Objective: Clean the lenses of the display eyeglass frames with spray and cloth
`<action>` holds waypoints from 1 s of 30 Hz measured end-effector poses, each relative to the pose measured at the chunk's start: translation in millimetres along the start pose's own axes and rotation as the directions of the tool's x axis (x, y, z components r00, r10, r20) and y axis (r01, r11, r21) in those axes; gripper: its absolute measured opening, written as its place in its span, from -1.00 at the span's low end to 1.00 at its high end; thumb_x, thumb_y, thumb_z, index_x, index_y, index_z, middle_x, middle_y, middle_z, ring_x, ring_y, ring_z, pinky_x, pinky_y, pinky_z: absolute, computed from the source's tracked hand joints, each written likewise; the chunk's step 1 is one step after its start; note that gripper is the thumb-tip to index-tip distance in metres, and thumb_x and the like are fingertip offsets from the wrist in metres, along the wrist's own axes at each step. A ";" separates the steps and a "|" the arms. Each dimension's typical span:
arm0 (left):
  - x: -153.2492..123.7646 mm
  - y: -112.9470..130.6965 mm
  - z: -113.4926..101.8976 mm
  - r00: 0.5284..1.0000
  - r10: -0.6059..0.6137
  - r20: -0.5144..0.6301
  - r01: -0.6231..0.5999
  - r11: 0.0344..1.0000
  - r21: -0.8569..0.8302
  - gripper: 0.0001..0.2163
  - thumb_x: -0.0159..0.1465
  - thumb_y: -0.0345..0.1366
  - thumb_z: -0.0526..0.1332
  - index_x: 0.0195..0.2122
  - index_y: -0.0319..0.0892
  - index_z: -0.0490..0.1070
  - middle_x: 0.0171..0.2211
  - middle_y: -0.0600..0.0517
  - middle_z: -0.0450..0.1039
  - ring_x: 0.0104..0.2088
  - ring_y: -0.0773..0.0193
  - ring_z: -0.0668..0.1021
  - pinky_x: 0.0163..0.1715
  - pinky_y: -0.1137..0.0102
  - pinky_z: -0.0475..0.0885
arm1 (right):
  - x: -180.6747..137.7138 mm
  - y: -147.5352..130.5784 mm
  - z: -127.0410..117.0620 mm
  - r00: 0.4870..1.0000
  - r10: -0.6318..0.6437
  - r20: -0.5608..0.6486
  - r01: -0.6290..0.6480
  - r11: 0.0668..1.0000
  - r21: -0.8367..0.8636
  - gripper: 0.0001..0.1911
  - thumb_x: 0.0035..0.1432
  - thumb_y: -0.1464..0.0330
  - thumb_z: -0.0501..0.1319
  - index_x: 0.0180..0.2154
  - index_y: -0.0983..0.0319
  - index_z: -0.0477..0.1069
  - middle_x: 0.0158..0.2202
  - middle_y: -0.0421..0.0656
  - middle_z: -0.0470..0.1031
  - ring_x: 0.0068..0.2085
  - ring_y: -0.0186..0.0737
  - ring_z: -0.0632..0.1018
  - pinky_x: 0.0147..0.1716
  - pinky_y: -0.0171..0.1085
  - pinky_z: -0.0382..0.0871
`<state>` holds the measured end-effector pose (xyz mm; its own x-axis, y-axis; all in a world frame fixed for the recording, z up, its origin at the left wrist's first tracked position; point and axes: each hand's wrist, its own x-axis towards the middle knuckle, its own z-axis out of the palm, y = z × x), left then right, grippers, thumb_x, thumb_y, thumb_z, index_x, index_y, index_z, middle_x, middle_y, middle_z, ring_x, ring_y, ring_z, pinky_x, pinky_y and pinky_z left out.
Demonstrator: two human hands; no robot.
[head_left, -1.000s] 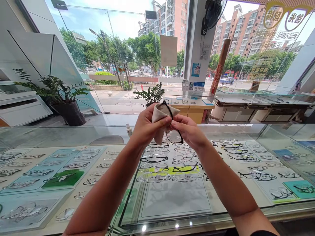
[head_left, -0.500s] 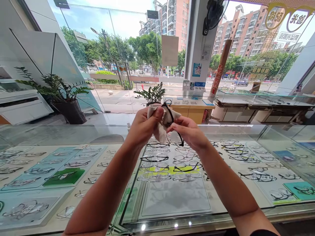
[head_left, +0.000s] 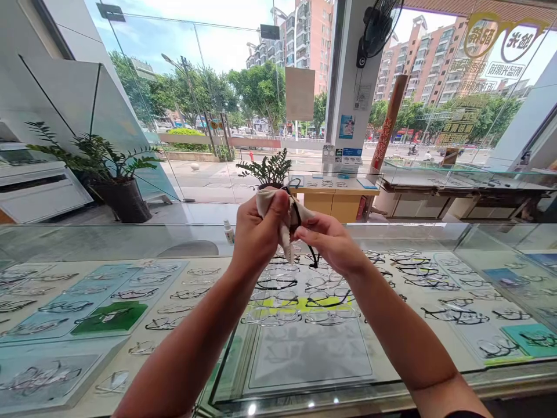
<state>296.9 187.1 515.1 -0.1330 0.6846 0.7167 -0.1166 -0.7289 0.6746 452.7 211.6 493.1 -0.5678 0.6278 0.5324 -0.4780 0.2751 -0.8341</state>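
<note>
My left hand (head_left: 261,223) is closed on a light beige cloth (head_left: 286,239), its thumb pressing the folds against a pair of dark-framed eyeglasses (head_left: 297,215). The cloth wraps part of the frame, so the lenses are mostly hidden. My right hand (head_left: 325,237) pinches the glasses from the other side, fingers close to the frame and the cloth's edge. One dark temple arm hangs down between the hands. Both hands are held up over the glass display counter (head_left: 311,363).
Rows of eyeglasses (head_left: 328,299) lie inside the glass counter. A small spray bottle (head_left: 228,231) stands on the counter left of my hands. Beyond are a potted plant (head_left: 266,168), a larger pot (head_left: 122,200), a wooden cabinet (head_left: 333,203) and glass windows.
Both hands have shifted slightly left with the cloth and glasses. The glasses have turned a little, and the hanging temple sits lower. More of the spray bottle shows.
</note>
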 end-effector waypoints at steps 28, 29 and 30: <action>16.1 -8.5 -17.8 0.970 -0.127 0.206 0.127 0.992 0.012 -0.49 0.28 0.21 0.47 -0.43 -0.17 0.48 -0.55 0.06 0.45 -0.58 0.34 0.45 -0.58 0.43 0.37 | 0.3 -10.6 -6.7 0.996 0.043 -0.085 -0.045 0.999 -0.025 -0.77 0.16 0.16 0.49 -0.25 0.16 0.65 -0.29 -0.16 0.63 -0.17 -0.17 0.59 0.05 -0.09 0.50; 17.3 -4.9 -20.1 0.959 -0.129 0.253 0.132 0.991 0.005 -0.52 0.27 0.18 0.49 -0.40 -0.18 0.51 -0.53 0.04 0.48 -0.56 0.33 0.47 -0.55 0.43 0.41 | -0.2 -13.2 -8.2 0.996 0.044 -0.079 -0.046 0.999 -0.021 -0.78 0.17 0.16 0.49 -0.26 0.16 0.64 -0.29 -0.16 0.62 -0.17 -0.17 0.59 0.05 -0.09 0.50; 18.2 -1.3 -22.1 0.947 -0.129 0.293 0.134 0.991 0.003 -0.55 0.27 0.13 0.51 -0.36 -0.19 0.54 -0.50 0.03 0.50 -0.53 0.32 0.50 -0.52 0.43 0.43 | -0.7 -15.4 -9.3 0.996 0.043 -0.074 -0.044 0.999 -0.016 -0.79 0.17 0.16 0.48 -0.27 0.16 0.64 -0.30 -0.16 0.62 -0.18 -0.18 0.58 0.04 -0.10 0.49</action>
<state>272.9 200.3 523.4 0.1779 0.7444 0.6436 -0.1306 -0.6304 0.7652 466.7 213.7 504.2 -0.5363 0.6914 0.4840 -0.4418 0.2587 -0.8590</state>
